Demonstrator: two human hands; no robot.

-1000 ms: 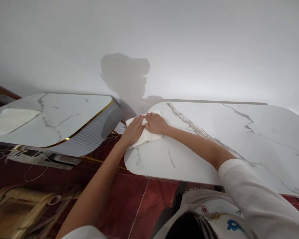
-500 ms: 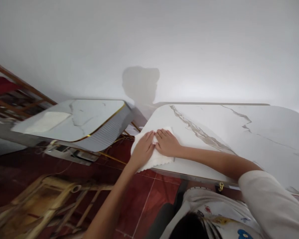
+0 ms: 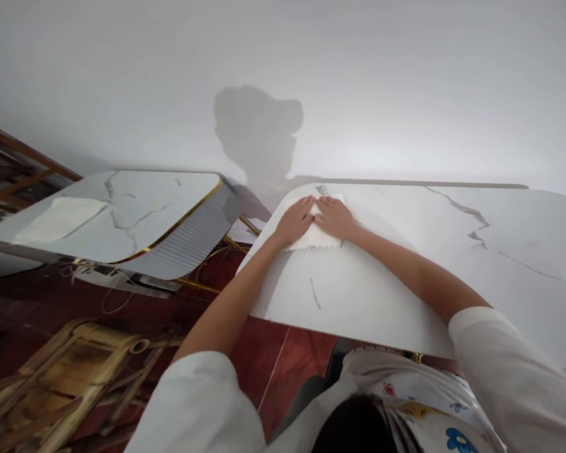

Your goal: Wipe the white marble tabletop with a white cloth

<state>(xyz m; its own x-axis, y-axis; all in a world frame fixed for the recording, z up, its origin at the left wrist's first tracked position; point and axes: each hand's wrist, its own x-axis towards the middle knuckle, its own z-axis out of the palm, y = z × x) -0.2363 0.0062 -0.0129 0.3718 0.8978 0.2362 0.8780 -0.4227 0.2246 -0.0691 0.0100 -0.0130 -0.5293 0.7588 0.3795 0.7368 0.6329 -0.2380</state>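
A white cloth [image 3: 317, 240] with a scalloped edge lies spread on the white marble-patterned tabletop [image 3: 372, 302], near its far left corner. My left hand [image 3: 296, 220] rests flat on the cloth's left part, fingers stretched out. Beside it, my right hand [image 3: 334, 217] presses flat on the right part, fingers stretched too. The two hands touch or nearly touch at the thumbs and fingertips. Much of the cloth is hidden beneath them.
To the left stands a second marble-patterned table [image 3: 146, 217] with a gold trim, bearing a folded white cloth [image 3: 59, 219]. A bamboo chair [image 3: 75, 377] is at the lower left on the red tiled floor [image 3: 297, 358]. The white wall [image 3: 405, 94] rises behind the tables.
Both hands have slid the cloth away from me, from the near left edge of the tabletop to its far left corner. The view has shifted slightly too.
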